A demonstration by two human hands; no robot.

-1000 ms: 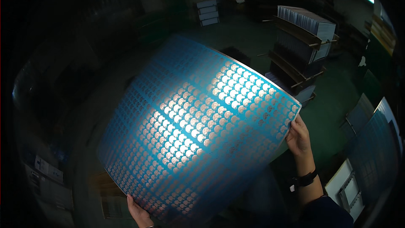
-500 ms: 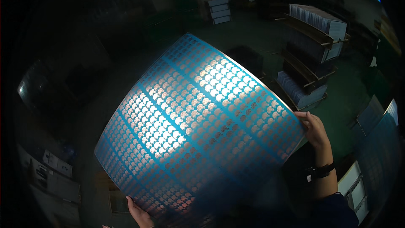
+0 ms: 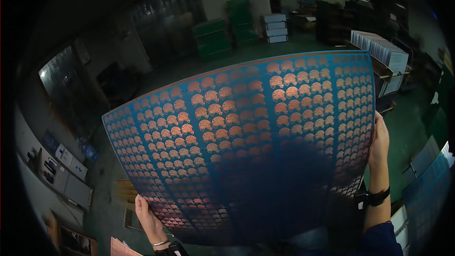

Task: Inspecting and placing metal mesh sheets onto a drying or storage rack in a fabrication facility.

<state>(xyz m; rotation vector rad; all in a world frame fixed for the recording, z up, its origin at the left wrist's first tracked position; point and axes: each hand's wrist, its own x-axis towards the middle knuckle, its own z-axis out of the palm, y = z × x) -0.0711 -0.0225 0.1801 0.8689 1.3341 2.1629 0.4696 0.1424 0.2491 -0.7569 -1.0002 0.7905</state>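
A large blue circuit board panel point(image 3: 237, 109), covered in rows of repeated rounded copper shapes, is held up in front of me. It tilts, its right end higher than its left, and a dark shadow covers its lower middle. My left hand point(image 3: 147, 215) grips the lower left edge, thumb on the face and the other fingers hidden behind it. On the right edge, my right hand point(image 3: 379, 140) is closed around the side, its fingertips partly hidden by the panel. Dark bands show on both wrists.
Beyond the panel's top right corner stands a rack of upright sheets point(image 3: 379, 47). Green stacks point(image 3: 242, 19) and stacked white boxes point(image 3: 275, 28) are at the back. A pale bench point(image 3: 61, 175) lies left. Another blue panel point(image 3: 429, 204) stands close on my right.
The panel has turned clockwise, its top edge now closer to level, and the bright glare on it has gone. My right hand has shifted right and my left hand slightly up. The room view has shifted.
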